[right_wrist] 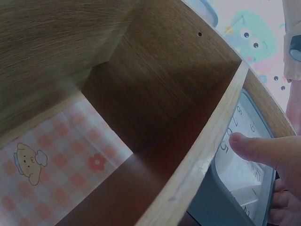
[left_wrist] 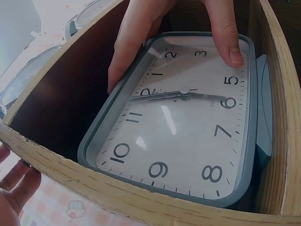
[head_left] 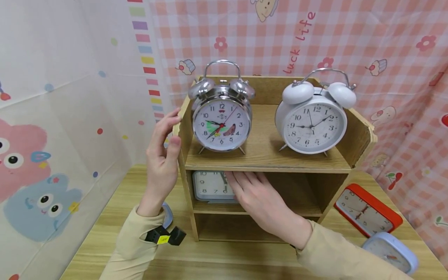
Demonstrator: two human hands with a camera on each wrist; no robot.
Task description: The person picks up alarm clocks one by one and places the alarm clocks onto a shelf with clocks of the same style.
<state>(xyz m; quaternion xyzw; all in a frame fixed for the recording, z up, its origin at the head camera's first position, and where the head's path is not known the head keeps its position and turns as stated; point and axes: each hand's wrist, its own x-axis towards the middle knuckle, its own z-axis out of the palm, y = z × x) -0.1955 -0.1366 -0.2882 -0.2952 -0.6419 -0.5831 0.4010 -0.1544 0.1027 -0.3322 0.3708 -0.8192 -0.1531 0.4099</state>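
My left hand (head_left: pixel 161 157) rests its fingertips and thumb against the outer left side of a small wooden shelf (head_left: pixel 269 170); its fingers (left_wrist: pixel 23 186) also show at the panel's edge in the left wrist view. In the middle compartment stands a grey-blue rectangular alarm clock (head_left: pixel 210 186), close to the left wall. My right hand (head_left: pixel 260 198) reaches in and grips this clock, thumb (right_wrist: pixel 249 146) on its face near the 5 and fingers (left_wrist: pixel 129 52) over its top edge. The head view hides the clock's right part behind that hand.
On the top board stand a silver twin-bell clock (head_left: pixel 222 124) and a white twin-bell clock (head_left: pixel 311 126). A red clock (head_left: pixel 367 210) and a light-blue clock (head_left: pixel 392 252) lie right of the shelf. Another bluish object (head_left: pixel 168 216) is partly behind the left wrist.
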